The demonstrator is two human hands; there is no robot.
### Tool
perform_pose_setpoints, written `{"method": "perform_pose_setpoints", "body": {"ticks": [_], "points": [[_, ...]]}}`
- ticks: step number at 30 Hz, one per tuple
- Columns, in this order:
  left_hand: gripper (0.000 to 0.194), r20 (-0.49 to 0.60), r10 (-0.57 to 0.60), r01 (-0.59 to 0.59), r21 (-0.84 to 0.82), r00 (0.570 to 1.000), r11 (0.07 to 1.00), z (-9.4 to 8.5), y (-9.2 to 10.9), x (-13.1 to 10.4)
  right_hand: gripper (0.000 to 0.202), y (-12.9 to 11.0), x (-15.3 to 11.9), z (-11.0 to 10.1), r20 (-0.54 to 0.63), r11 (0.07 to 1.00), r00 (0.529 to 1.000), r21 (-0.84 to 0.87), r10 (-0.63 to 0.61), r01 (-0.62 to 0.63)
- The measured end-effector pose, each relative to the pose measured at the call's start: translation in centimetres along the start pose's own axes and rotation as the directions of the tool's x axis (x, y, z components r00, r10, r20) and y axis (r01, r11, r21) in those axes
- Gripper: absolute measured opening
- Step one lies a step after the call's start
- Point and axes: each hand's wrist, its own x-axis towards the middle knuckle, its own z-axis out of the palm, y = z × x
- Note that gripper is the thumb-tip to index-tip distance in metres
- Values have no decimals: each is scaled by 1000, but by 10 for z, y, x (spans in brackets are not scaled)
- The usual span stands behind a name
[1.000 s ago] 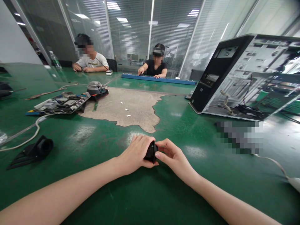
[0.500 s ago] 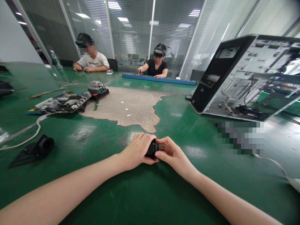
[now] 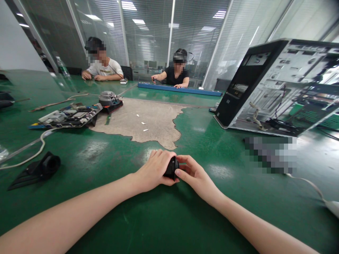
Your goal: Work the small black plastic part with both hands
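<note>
Between my hands is a small black plastic part [image 3: 171,170], low over the green table [image 3: 127,218]; its exact kind cannot be made out. My left hand [image 3: 155,169] wraps over its left side and top, fingers closed round it and hiding much of it. From the right, my right hand [image 3: 193,173] pinches the part's right end between thumb and fingers. A black bracket-like piece with a round opening [image 3: 39,169] lies on the table to the left of my left forearm.
A circuit board [image 3: 71,116] and a cooling fan [image 3: 109,98] lie at the left, beside a bare patch [image 3: 148,120] in the tabletop. An opened computer case [image 3: 275,88] stands at the right. Two people sit across the table, one behind a long blue bar [image 3: 180,89].
My hands keep almost the same place, with the right fingers shifting slightly on the black part. Across the table, one person's raised hand has moved left along the blue bar.
</note>
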Motion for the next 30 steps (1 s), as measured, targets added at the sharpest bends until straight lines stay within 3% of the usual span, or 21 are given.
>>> {"method": "perform_pose_setpoints", "body": {"ticks": [7,14,19,25,30], "points": [[55,6,1,-1,7,1000,1000,0,-1,0,28,2,-2,-2,88,993,996,117,-24,14],[56,7,4,-4,8,1000,1000,0,-1,0,22,4,1,-1,11,997,1000,73,-29,28],[56,6,4,-4,0,1000,1000,-1,0,0,25,2,1,-2,27,999,1000,38,-11,10],[54,2,0,0,12,1000,1000,1,-1,-1,27,4,-1,-2,83,988,996,155,-28,15],[57,-5,6,-6,4,1000,1000,1,-2,-1,18,3,0,-1,24,993,999,114,-37,34]]}}
